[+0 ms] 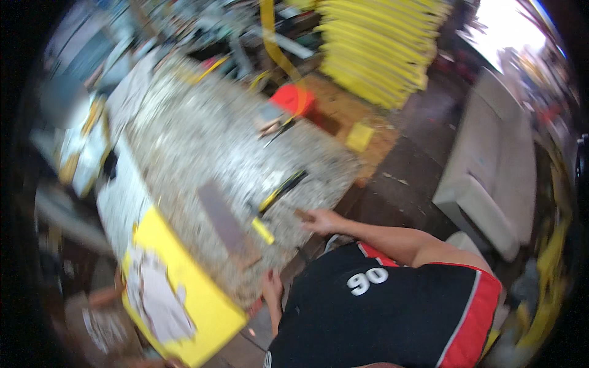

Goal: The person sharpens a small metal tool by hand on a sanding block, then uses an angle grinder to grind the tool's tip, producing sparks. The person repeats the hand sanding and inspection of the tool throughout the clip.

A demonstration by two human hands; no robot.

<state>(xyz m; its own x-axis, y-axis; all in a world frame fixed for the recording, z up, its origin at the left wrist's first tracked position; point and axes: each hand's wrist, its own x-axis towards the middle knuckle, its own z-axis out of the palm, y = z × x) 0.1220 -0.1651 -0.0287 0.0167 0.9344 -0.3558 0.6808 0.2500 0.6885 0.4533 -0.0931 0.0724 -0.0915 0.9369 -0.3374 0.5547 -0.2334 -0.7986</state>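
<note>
My right hand [324,221] is closed at the near right edge of a worn, speckled worktable [184,147], with a small brown block [302,214] between its fingers. Low against the table's near edge is my left hand [272,286]; blur hides how its fingers are set. Between and beyond the hands lie a short yellow strip [263,231] and a tool with a yellow-and-black handle [283,191], its dark end too smeared to name. A long grey-brown flat board [222,218] rests to their left.
At the left, another person's arm [104,297] is beside a yellow panel [215,300] with torn pale paper on it. A red container [293,100] stands past the table's far right edge. Yellow slats [380,49] are stacked behind, and a beige sofa [491,165] is at right.
</note>
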